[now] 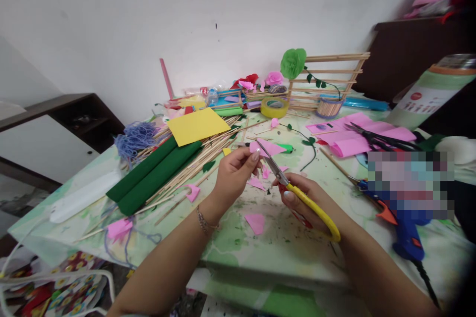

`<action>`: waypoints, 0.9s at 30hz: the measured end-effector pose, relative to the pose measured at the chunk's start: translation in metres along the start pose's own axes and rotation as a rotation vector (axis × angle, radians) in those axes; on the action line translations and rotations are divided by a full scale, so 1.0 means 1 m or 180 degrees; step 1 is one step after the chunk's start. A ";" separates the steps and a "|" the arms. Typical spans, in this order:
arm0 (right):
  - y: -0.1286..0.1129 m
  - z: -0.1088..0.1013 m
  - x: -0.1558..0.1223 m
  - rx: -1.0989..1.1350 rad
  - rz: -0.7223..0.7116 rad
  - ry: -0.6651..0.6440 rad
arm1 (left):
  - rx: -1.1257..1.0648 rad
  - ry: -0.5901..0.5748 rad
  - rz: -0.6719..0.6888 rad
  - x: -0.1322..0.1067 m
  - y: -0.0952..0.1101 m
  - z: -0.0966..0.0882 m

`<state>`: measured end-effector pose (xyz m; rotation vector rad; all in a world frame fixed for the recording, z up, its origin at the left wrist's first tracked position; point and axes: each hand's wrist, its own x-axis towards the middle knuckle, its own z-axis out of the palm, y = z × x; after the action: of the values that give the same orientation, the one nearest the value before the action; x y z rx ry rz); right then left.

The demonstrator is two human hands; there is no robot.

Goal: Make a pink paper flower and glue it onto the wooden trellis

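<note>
My left hand pinches a small piece of pink paper above the middle of the table. My right hand grips yellow-handled scissors, whose blades point up and left and touch the pink paper. Small pink paper scraps lie on the table below and around both hands.
Green paper rolls, thin wooden sticks and a yellow sheet lie to the left. Pink sheets with black scissors and a blue glue gun are to the right. A tape roll, paper flowers and a stick frame stand at the back.
</note>
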<state>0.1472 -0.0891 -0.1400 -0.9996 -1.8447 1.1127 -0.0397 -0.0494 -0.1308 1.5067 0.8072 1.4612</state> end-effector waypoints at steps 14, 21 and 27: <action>0.007 0.001 -0.003 0.0402 0.0097 0.0486 | 0.0891 -0.0304 -0.0760 0.008 -0.009 -0.009; 0.008 0.002 -0.002 0.1007 0.0362 0.1056 | 0.1101 0.0269 -0.0989 0.023 -0.032 -0.026; 0.011 0.001 0.000 0.1214 0.0353 0.1265 | 0.1562 0.0163 -0.1358 0.022 -0.057 -0.032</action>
<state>0.1487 -0.0861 -0.1501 -1.0161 -1.2206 1.1762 -0.0625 -0.0010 -0.1745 1.5181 1.4966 1.0271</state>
